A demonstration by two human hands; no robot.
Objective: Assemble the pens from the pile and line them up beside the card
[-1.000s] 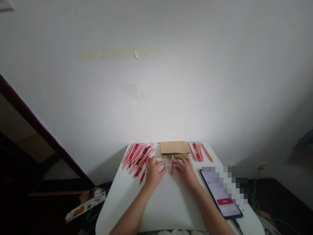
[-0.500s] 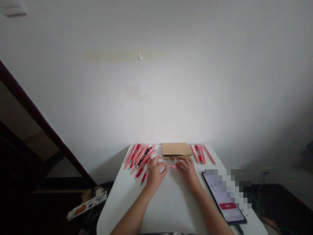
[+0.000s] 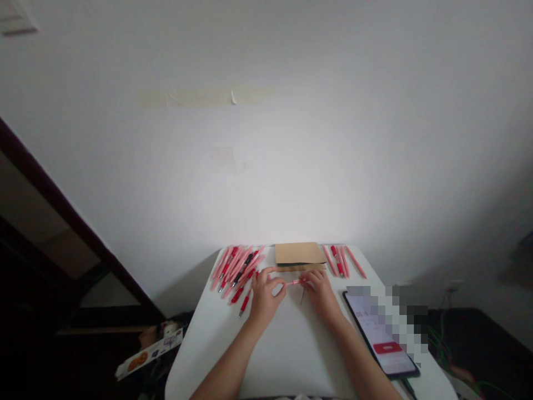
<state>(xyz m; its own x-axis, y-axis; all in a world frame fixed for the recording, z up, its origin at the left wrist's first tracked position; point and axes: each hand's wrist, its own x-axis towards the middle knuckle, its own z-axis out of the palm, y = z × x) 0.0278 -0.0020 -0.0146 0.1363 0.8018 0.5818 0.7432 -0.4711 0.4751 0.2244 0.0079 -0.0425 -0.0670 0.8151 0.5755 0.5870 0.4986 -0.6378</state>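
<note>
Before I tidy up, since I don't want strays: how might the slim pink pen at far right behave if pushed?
The slim pink pen would probably roll, lying apart on the smooth-looking white tabletop. Its straight, narrow shape suggests it's stiff and light.

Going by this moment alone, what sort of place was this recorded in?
Probably a room in a home, used as a makeshift workspace: a white table at a plain wall with tape-like marks holds loose pens and a phone.

A lit phone (image 3: 383,336) lies before a pale wall (image 3: 333,144) bearing a yellowish strip (image 3: 200,98).
</note>
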